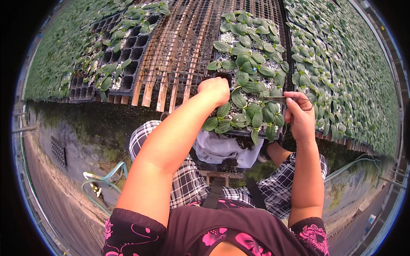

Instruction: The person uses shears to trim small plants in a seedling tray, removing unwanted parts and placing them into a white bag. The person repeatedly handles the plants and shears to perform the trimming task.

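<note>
A seedling plug tray (pixel 244 132) full of broad-leaved green seedlings lies before me on a slatted bench. My left hand (pixel 215 91) is closed at the tray's left side, beside a dark, leafless cell area; whether its fingers hold something is hidden. Over the tray's right edge, my right hand (pixel 298 107) pinches a thin, looped, wire-like tool (pixel 308 100) between thumb and fingers. The tool's thin part points left over the leaves. White granules cover the soil around the seedlings (pixel 253 110).
Partly filled black plug trays (pixel 128 80) stand at left, with wooden slats and mesh (pixel 163 92) between. More seedlings (pixel 349 70) spread at right. A white plastic bag (pixel 224 147) lies below the bench edge between my knees. A hose (pixel 105 177) is on the ground.
</note>
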### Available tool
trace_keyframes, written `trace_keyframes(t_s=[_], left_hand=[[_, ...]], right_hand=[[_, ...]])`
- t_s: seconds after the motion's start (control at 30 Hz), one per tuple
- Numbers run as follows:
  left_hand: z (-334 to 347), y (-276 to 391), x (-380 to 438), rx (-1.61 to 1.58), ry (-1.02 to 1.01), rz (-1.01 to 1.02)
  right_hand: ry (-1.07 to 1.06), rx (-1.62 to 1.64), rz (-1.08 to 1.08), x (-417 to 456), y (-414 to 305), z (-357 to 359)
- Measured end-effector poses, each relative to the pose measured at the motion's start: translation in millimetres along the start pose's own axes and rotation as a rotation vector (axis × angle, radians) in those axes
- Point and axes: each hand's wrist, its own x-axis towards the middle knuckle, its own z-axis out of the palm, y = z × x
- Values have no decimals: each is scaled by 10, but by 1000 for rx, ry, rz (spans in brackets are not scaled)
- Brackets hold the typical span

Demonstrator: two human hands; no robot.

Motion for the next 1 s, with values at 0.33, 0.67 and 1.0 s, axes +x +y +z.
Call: trace_keyframes(t_s=[0.33, 0.67, 1.0], left_hand=[[-200, 212, -85, 31, -151, -32], [82, 72, 84, -133, -51, 26], [-548, 174, -1833, -279, 416, 580]], right_hand=[[40, -36, -111, -9, -109, -36], [67, 14, -153, -27, -130, -3], [158, 166, -261, 60, -279, -351]])
